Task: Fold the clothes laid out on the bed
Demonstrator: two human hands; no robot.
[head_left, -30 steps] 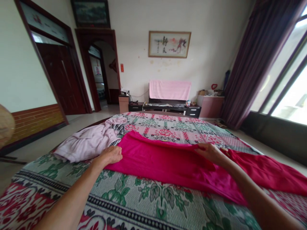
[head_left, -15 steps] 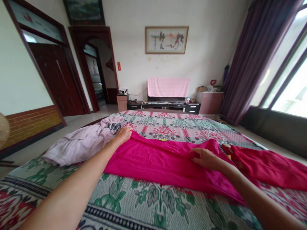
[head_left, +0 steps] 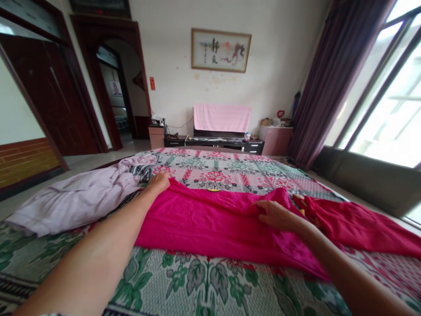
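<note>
A bright magenta garment (head_left: pixel 204 219) lies spread in a wide band across the patterned bed cover. Its exact kind does not show. My left hand (head_left: pixel 161 181) is closed on the garment's far left corner. Toward its right side, my right hand (head_left: pixel 271 213) pinches a fold of the same cloth between thumb and fingers. A small yellow patch (head_left: pixel 213 190) shows at the far edge.
The bed cover (head_left: pixel 210 281) has green leaves and red flowers. A crumpled pale pink garment (head_left: pixel 79 197) lies on the left, and a red garment (head_left: pixel 365 224) on the right. Beyond the bed stands a low black cabinet (head_left: pixel 176 142) and a pink cloth (head_left: pixel 222 117) draped above it.
The camera view has turned slightly to the right, so the whole scene sits further left. Both hands keep their hold on the magenta garment, which has hardly changed shape.
</note>
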